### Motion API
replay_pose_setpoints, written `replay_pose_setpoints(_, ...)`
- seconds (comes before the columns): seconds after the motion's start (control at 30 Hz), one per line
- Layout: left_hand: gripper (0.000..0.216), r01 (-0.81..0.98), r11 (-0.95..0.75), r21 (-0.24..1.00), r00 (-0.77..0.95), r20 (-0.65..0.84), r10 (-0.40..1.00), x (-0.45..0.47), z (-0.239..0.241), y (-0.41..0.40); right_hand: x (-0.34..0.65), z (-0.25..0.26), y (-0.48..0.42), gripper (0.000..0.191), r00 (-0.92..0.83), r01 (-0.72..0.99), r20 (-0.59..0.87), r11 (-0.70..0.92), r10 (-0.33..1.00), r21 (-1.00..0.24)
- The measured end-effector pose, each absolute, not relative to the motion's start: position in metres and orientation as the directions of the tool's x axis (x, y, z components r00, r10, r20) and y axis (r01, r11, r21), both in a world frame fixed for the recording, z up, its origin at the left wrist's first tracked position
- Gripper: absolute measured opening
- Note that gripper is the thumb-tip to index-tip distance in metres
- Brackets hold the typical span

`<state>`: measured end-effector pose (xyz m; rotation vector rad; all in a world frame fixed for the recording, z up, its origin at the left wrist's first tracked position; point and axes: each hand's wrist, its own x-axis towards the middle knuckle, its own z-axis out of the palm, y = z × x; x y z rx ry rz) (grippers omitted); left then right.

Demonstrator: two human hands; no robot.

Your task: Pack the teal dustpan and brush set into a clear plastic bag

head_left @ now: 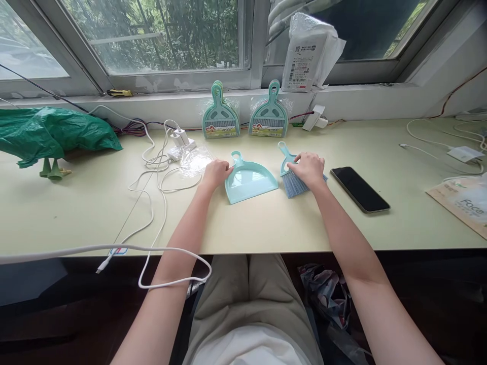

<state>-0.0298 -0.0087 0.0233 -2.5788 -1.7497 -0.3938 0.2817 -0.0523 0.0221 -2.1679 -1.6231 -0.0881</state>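
Note:
A small teal dustpan (249,181) lies flat on the pale desk (266,228), its handle pointing away from me. My left hand (216,174) rests at its left edge, fingers curled against the rim. Just to the right lies a small teal brush (291,175) with grey-blue bristles. My right hand (310,168) lies over the brush, fingers bent down on it. Two packaged dustpan-and-brush sets (220,114) (269,112) lean upright against the window ledge behind.
A black phone (359,189) lies right of the brush. White cables and a charger (178,142) sprawl to the left, beside a clear plastic wrapper (195,161). A green plastic bag (49,133) sits far left. A white parcel (308,53) stands on the sill. A paper packet (464,203) lies far right.

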Motion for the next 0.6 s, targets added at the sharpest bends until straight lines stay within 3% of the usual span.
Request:
replay_pose_setpoints(0.1,0.034,0.904,-0.406,0.132,0.374,0.211,0.903,-0.026,0.023,-0.011,0.279,0.031,-0.053,0.025,0.296,0.916,0.393,-0.142,0.871,-0.374)
replay_pose_setpoints(0.2,0.033,0.896,-0.423,0.138,0.391,0.209,0.897,-0.013,0.023,-0.018,0.266,0.036,-0.057,0.024,0.203,0.913,0.376,-0.036,0.904,-0.407)
replay_pose_setpoints(0.37,0.039,0.853,-0.498,0.156,0.471,0.182,0.863,0.022,0.022,-0.042,0.234,0.032,-0.07,0.02,0.01,0.942,0.333,0.102,0.943,-0.319)
replay_pose_setpoints(0.5,0.036,0.687,-0.707,0.167,0.68,0.196,0.707,0.039,0.021,-0.06,0.224,0.025,-0.074,0.019,-0.091,0.95,0.289,0.17,0.953,-0.262)
replay_pose_setpoints(0.6,0.025,0.587,-0.803,0.107,0.767,0.244,0.593,0.038,0.022,-0.061,0.229,0.022,-0.072,0.019,-0.117,0.941,0.27,0.194,0.956,-0.279)
